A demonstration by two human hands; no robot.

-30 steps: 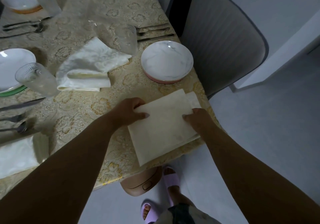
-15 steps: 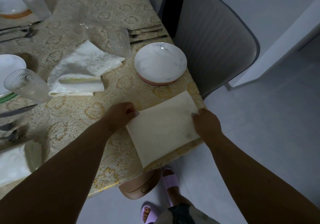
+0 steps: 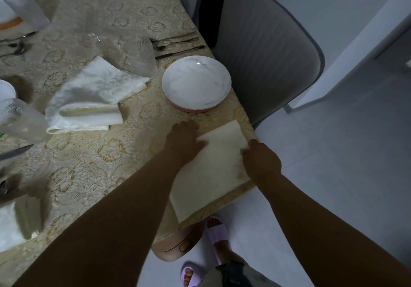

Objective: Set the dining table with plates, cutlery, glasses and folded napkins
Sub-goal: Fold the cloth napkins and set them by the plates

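A cream folded napkin lies flat at the table's near right corner, just in front of a marbled white plate on a pink mat. My left hand rests palm down on the napkin's left edge, fingers straight. My right hand has its fingers curled on the napkin's right edge at the table's rim. Behind the plate stand a ribbed glass and a set of cutlery.
A loose heap of white napkins lies mid-table on the patterned cloth. Another glass and a folded napkin sit at the left. A grey chair stands against the right edge; a stool sits under the corner.
The napkin's protruding underlayer has been squared away into one neat rectangle. My left hand has slid forward along its left edge and flattened; my right hand stays at the right edge.
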